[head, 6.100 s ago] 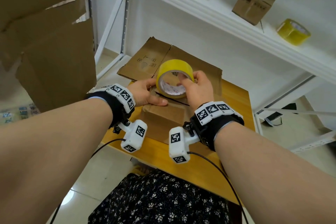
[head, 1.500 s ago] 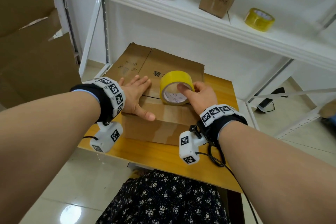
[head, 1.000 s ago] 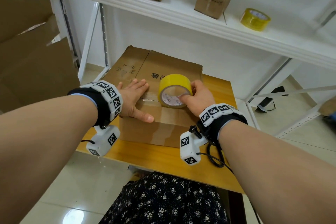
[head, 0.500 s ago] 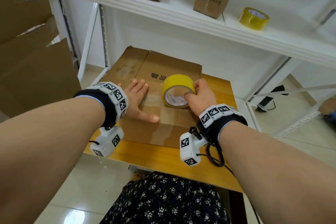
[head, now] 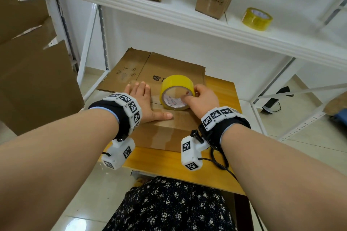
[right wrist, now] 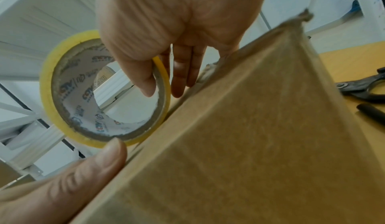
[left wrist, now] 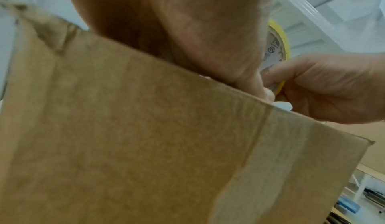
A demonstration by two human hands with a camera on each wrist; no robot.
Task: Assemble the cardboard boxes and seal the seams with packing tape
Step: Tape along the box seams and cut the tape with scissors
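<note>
A small cardboard box (head: 165, 133) stands on the wooden table (head: 169, 163), with clear tape running up its near side and over the top seam. My left hand (head: 144, 103) lies flat on the box top, fingers straight and thumb stretched along the tape. My right hand (head: 199, 97) grips a yellow tape roll (head: 177, 91) standing on edge on the box top, thumb inside the core (right wrist: 108, 99) and fingers round the outside. In the left wrist view the box side (left wrist: 145, 145) fills the frame, and the roll (left wrist: 277, 49) shows behind my thumb.
A flattened cardboard sheet (head: 150, 69) lies behind the box. Black scissors (right wrist: 362, 87) and a dark pen (right wrist: 370, 110) lie on the table to the right. The white shelf (head: 187, 17) above carries boxes and a second yellow roll (head: 256, 18). Large cardboard pieces (head: 33, 73) stand at left.
My right hand has rolled the tape roll away from me along the box top, laying tape over the seam. My left hand went from gripping the box to lying flat on it.
</note>
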